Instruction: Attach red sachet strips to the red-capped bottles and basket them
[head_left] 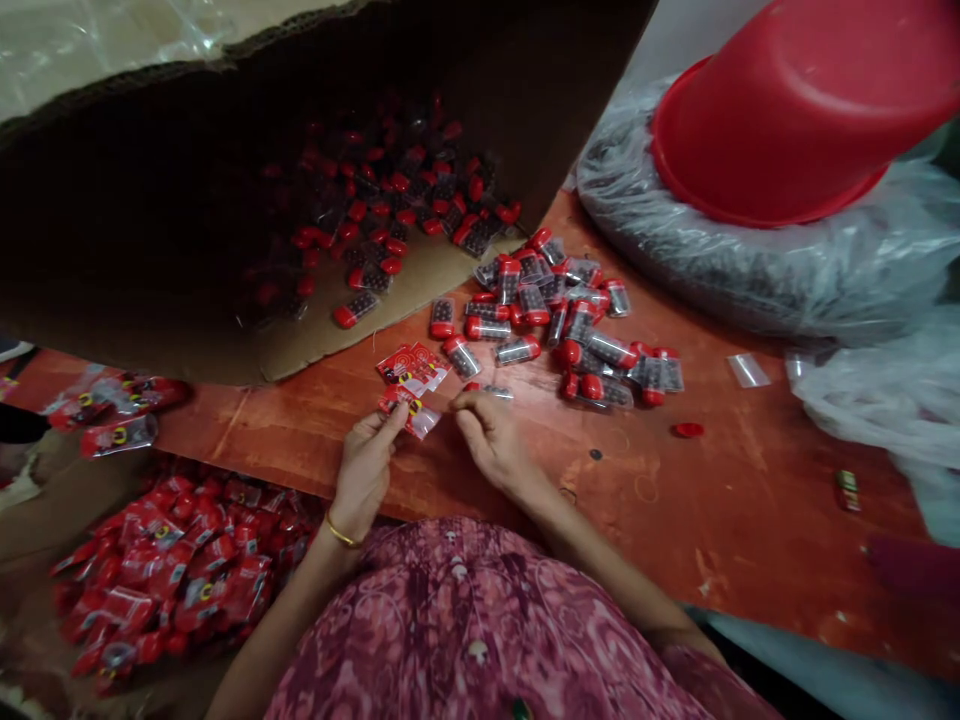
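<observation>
- Left hand point(365, 475) is low over the table, with a thin gold bangle point(341, 530) on its wrist. Its thumb and first finger point(391, 420) are closed tight on a small red packet point(407, 410).
- Right hand point(491, 445) is curled, and its fingers point(469, 402) are right next to a clear tube with a red cap point(487, 392). I cannot tell if they grip the tube.
- Second red packet point(412, 365) lies just past the first one, near both hands.
- Heap of clear tubes point(555, 320) sits on a red-brown wooden table point(720, 520), just past the right hand. The tubes have red caps and dark beads inside.
- More tubes lie on a brown cardboard flap point(337, 310) and in the dark under it.
- Pile of red packets point(172, 570) sits low on the left.
- Red tub point(780, 110) sits upside down on a big clear bag point(750, 250) of dark stuff.
- Small pinch looks best here: hold the packet by its edge so it stays flat. Slow fingers seem wise, as thin plastic can slip, and a small tube can roll away on the table.
</observation>
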